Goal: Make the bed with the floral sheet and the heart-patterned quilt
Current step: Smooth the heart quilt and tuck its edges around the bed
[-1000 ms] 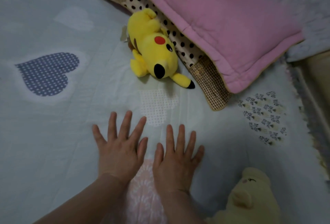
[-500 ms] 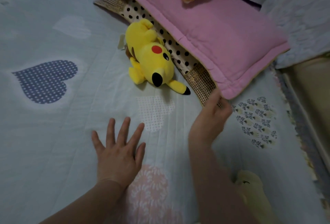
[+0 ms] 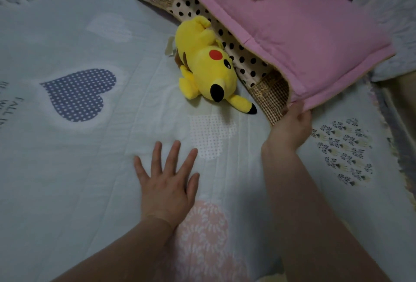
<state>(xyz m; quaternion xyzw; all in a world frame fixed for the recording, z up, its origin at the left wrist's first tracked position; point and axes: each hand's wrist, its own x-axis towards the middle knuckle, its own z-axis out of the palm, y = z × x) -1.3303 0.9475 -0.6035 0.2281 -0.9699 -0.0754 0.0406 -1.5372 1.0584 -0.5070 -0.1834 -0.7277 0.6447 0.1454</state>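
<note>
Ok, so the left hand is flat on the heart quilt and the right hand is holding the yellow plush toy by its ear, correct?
Not quite. The left hand is flat on the heart-patterned quilt, but the right hand holds the corner of the pink pillow, not the yellow plush toy, which lies untouched beside it. The head view shows this.

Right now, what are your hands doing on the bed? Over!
Left hand flat on the quilt, fingers spread. Right hand grips the pink pillow at its near corner. Yellow toy lies on the quilt against the spotted pillow, possibly in the way.
</note>
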